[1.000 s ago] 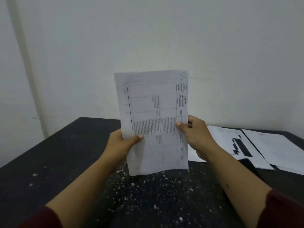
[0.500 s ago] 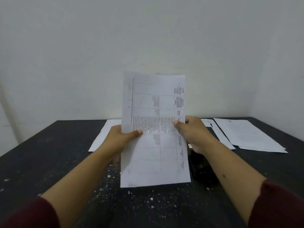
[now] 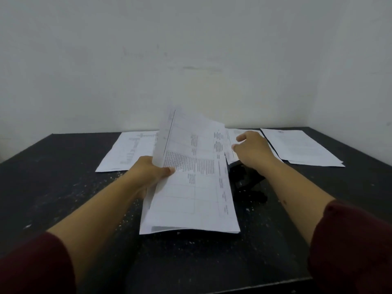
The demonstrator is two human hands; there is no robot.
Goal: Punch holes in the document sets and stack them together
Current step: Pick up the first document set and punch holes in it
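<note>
The dark worktop [image 3: 53,187] carries white specks, paper sheets [image 3: 129,153] at 11 o'clock, another stack [image 3: 301,147] at 1 o'clock, a black hole punch [image 3: 246,181] at centre.

A person in dark red sleeves [image 3: 356,247] works at a black table [image 3: 53,183] against a pale wall [image 3: 191,60]. The left hand [image 3: 148,177] grips a set of printed sheets [image 3: 197,187] by its left edge, thumb on top, the pages tilted with their near edge low over the table. The right hand [image 3: 252,151], fingers loosely curled, hovers just beside the sheets above a black hole punch [image 3: 246,181] (partly hidden by the wrist). Further papers lie flat at back left [image 3: 127,153] and back right [image 3: 301,147]. White specks dot the tabletop.
</note>
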